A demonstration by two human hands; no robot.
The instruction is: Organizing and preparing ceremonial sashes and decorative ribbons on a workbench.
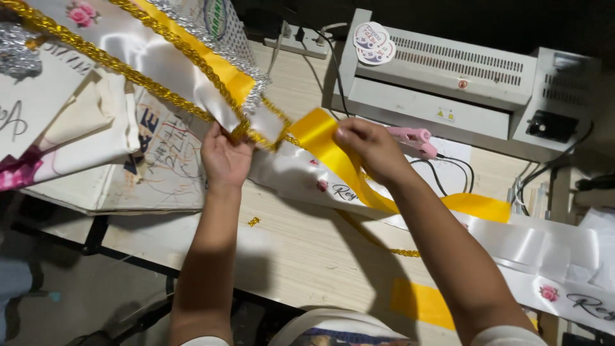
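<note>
A pile of white satin sashes (96, 122) with gold braid is lying on the left of the wooden table (301, 250). The left hand (225, 157) is pinching the gold braid trim (246, 131) at the edge of a white sash (301, 176). Just right of it, the right hand (373, 148) is gripping the yellow ribbon (333, 150) that is running across that sash. A pink glue gun (415, 139) is lying behind this hand, before a grey laminating machine (448, 83).
</note>
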